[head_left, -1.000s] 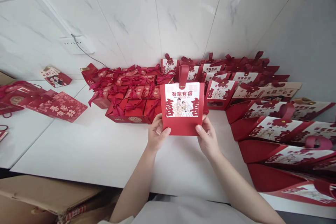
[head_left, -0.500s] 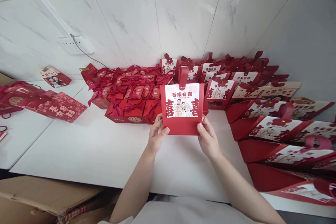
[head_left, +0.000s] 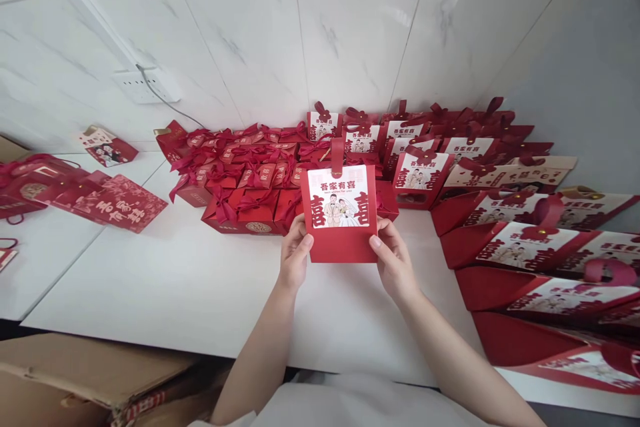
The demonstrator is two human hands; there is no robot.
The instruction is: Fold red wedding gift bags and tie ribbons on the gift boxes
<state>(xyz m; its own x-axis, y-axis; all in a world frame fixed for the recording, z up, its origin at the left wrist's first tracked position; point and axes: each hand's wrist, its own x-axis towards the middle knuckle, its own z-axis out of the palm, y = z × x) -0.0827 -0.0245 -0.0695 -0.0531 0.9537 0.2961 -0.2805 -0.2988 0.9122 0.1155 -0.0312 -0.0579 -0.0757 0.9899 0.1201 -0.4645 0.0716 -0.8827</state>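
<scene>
Between my two hands, a red wedding gift box (head_left: 343,243) is held upright above the white table (head_left: 200,287). A white panel on its front shows a cartoon couple and large red characters, and a red ribbon loop stands up from its top. My left hand (head_left: 296,253) grips the lower left edge, thumb on the front. On the lower right edge my right hand (head_left: 395,257) grips the same way. The fingers behind the box are partly hidden. Just behind it are rows of red boxes with ribbon bows (head_left: 250,210).
Several matching gift boxes (head_left: 423,173) fill the back right and right side of the table. Red bags (head_left: 125,203) lie at the left, near a small box (head_left: 107,147). A wall socket (head_left: 145,85) with a cable is behind. Cardboard boxes (head_left: 90,367) stand below the front edge.
Both hands have shifted the gift box slightly left and down, and it leans a little differently. My grip on its lower edges stays. The surrounding boxes have not moved.
</scene>
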